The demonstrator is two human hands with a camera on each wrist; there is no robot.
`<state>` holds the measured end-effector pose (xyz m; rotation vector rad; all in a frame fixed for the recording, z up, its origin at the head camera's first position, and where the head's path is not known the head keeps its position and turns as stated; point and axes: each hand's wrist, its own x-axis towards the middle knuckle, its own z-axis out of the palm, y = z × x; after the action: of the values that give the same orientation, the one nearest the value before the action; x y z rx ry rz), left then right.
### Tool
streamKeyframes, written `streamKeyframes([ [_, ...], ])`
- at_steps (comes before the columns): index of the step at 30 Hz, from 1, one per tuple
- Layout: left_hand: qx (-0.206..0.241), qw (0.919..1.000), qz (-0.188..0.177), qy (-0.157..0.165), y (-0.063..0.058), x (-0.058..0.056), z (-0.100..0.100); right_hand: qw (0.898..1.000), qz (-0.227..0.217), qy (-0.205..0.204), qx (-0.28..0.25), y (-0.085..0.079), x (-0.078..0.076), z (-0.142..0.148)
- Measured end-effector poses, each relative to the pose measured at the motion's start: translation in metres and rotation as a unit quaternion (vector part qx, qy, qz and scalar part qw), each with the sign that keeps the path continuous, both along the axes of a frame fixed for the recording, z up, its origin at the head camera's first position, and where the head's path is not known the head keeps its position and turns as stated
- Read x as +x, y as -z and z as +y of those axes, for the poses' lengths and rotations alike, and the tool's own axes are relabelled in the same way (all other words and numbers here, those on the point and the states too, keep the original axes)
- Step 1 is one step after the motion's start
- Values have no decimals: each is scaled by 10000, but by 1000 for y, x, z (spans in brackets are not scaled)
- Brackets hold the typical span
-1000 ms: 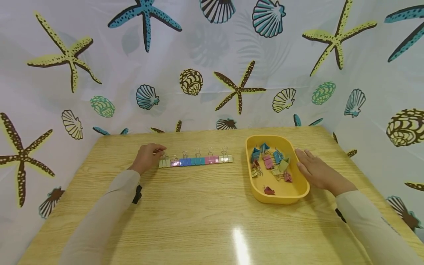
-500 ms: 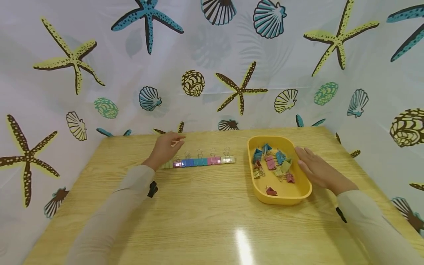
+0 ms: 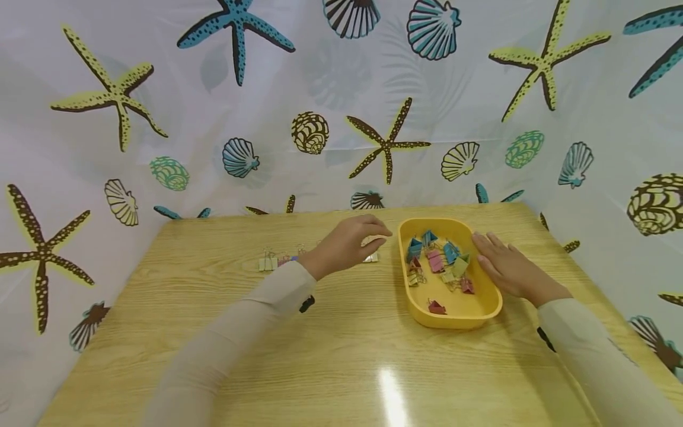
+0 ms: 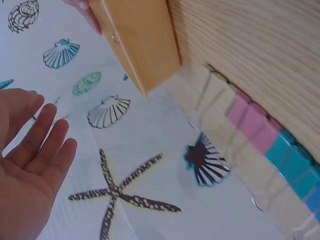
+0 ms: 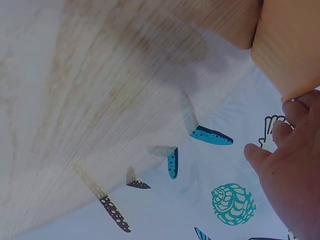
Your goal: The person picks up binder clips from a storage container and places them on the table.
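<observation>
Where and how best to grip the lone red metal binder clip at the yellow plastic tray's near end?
Probably pinch the clip by its wedge-shaped body, from above: it lies apart from other clips, and the tray walls it in.

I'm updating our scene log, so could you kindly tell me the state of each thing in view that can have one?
Yellow tray: upright, open-topped.
Binder clips in the tray: loose, jumbled.
Binder clip row: side by side, visible wire handles up, partly hidden in the head view.
Left hand: over the table, nothing in its grip.
Right hand: touching the tray's side.
</observation>
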<state>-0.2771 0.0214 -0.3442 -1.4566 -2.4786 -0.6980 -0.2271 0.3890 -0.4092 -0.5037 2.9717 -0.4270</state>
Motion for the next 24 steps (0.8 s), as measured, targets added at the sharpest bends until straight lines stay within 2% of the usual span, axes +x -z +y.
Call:
streamKeyframes([
  [5, -503, 9970, -22, 586, -8, 13, 39, 10000, 11, 13, 47, -2, 1, -2],
  [11, -1264, 9859, -101, 1094, -19, 20, 76, 10000, 22, -1, 80, -1, 2, -1],
  [19, -2170, 9632, -343, 1546, -25, 22, 115, 9999, -14, 26, 109, 3, 0, 1],
  [24, -2925, 9416, -612, 1554, -24, 25, 135, 9999, -12, 39, 139, 2, 0, 1],
])
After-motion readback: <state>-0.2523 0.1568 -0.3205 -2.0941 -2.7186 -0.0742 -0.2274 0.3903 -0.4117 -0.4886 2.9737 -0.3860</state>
